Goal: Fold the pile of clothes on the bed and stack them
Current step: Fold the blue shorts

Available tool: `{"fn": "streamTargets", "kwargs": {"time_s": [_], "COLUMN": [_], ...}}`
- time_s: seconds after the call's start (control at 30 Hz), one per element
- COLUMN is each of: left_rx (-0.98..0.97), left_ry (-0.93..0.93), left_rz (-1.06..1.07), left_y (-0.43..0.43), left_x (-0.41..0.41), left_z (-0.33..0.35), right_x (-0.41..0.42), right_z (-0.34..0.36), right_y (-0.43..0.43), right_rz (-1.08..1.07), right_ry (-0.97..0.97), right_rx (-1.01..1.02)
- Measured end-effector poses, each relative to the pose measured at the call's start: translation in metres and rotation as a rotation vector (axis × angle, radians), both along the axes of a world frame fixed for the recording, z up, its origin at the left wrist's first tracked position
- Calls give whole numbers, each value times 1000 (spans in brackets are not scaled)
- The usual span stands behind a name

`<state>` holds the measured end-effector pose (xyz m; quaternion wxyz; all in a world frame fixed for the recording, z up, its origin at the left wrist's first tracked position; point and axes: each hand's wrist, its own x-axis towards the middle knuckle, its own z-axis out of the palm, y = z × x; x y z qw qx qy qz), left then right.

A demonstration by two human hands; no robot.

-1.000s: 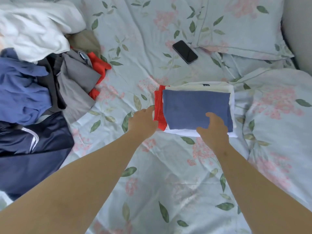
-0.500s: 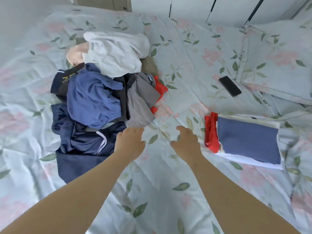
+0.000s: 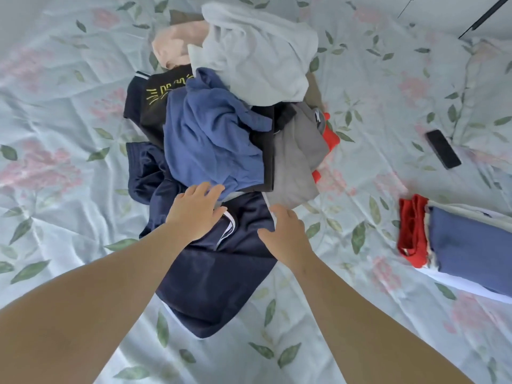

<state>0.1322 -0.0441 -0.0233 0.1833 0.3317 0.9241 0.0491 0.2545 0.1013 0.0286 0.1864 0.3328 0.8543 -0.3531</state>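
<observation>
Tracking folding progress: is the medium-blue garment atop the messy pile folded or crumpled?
Crumpled. The medium-blue cotton garment lies bunched, with irregular wrinkles and no straight folded edges.

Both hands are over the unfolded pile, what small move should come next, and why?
Probably grip the navy garment and draw it clear of the pile: the left hand and right hand are both open above it, and it lies nearest, mostly uncovered, at the pile's front.
</observation>
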Motion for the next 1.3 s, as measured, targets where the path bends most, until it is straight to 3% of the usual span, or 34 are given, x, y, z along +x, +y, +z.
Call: {"fn": "streamTargets", "kwargs": {"time_s": [0.17, 0.33, 0.53, 0.6, 0.73, 0.93, 1.13, 1.3], "left_rx": [-121, -363, -509, -379, 83, 635, 1072, 1281], "left_ry": [76, 171, 52, -50, -315, -282, -509, -695], "left_rz": [-170, -431, -394, -335, -96, 320, 423, 437], "left_y": [8, 23, 23, 19, 8, 8, 15, 24], "left_x": [-26, -59, -86, -90, -87, -60, -14, 39], "left_z": [-19, -33, -25, -13, 41, 158, 269, 327], "right_x": [-12, -10, -8, -8, -6, 1, 17, 46], "right_z": [-19, -30, -28, -22, 4, 66, 150, 201], "right_y": [-4, 0, 6, 7, 7, 5, -4, -13], "right_rz": [-22, -29, -42, -68, -141, -172, -156, -58], "right_ry": [-34, -87, -56, -29, 47, 223, 464, 677], "right_rx": [7, -3, -47, -65, -107, -139, -252, -398]}}
